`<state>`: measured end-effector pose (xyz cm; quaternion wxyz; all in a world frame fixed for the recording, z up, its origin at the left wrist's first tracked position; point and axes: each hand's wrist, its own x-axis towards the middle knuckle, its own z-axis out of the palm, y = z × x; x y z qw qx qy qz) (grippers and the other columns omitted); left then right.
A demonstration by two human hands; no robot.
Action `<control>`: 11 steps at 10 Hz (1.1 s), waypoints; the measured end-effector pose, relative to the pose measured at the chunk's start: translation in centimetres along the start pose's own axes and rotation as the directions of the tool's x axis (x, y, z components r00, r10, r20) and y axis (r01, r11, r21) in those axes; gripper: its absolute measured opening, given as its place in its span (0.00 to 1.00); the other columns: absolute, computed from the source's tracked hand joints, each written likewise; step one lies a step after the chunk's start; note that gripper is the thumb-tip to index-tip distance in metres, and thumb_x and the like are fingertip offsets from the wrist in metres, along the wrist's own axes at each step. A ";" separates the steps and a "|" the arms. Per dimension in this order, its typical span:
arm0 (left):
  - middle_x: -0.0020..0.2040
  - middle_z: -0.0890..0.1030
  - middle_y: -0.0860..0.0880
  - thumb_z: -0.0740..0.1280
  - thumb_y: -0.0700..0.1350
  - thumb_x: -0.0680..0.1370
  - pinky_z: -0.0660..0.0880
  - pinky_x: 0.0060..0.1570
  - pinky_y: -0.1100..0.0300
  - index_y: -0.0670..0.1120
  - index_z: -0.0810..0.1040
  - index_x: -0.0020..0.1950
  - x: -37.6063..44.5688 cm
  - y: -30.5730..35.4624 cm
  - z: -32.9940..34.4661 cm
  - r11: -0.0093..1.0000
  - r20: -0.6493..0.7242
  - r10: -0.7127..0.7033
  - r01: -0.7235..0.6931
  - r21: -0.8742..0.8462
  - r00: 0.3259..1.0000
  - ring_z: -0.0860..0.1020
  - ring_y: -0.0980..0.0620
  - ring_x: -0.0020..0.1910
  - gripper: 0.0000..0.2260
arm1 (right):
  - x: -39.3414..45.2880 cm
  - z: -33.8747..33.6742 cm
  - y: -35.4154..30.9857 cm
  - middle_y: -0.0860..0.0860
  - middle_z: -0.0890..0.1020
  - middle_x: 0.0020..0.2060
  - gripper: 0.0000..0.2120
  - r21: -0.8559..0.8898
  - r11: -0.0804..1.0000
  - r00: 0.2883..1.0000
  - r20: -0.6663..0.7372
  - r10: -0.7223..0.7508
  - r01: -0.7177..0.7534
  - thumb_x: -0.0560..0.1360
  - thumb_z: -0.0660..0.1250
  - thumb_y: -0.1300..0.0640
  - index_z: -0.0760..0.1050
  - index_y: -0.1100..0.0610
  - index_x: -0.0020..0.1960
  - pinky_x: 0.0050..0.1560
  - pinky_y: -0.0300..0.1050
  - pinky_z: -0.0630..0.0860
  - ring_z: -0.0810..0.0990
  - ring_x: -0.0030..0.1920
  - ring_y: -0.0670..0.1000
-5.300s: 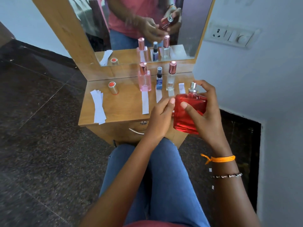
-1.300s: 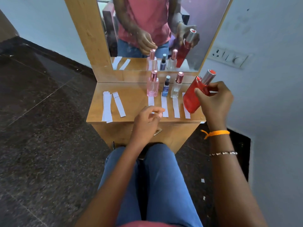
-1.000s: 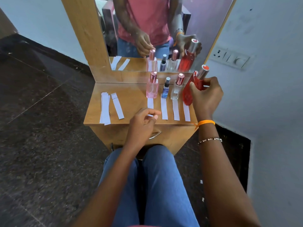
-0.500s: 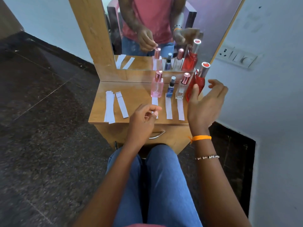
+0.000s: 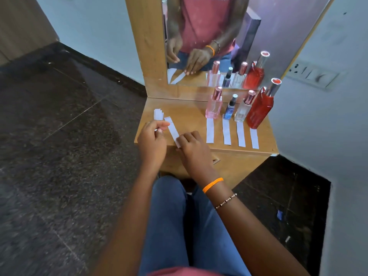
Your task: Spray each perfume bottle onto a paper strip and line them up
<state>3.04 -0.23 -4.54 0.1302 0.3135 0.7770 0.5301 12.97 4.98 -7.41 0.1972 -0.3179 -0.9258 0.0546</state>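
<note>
Four perfume bottles stand in a row at the back right of the wooden dresser top (image 5: 191,114): a pink bottle (image 5: 214,105), a small blue bottle (image 5: 230,109), a clear bottle (image 5: 243,110) and a tall red bottle (image 5: 259,111). One white paper strip lies in front of each: (image 5: 210,130), (image 5: 226,132), (image 5: 241,134), (image 5: 254,138). At the left lies a stack of spare strips (image 5: 158,114), with one loose strip (image 5: 172,128) beside it. My left hand (image 5: 152,140) pinches the stack's near part. My right hand (image 5: 194,149) pinches the loose strip's near end.
A mirror (image 5: 229,36) in a wooden frame rises behind the bottles and reflects them and both hands. A white wall with a switch plate (image 5: 312,75) stands close on the right. Dark stone floor surrounds the dresser; my knees are under its front edge.
My right hand let go of the red bottle, which now stands at the right end of the row, and crossed left to the loose strip. My left hand moved left onto the stack.
</note>
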 end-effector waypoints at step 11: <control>0.45 0.79 0.47 0.72 0.40 0.72 0.70 0.39 0.59 0.44 0.78 0.53 4.3 -1.0 -1.2 0.958 -0.021 -0.117 0.119 0.261 0.993 0.79 0.48 0.46 0.10 | 0.4 -0.7 -2.6 0.44 0.75 0.30 0.08 0.767 0.487 0.844 0.129 0.521 -0.418 0.74 0.67 0.59 0.73 0.56 0.36 0.34 0.30 0.67 0.73 0.32 0.42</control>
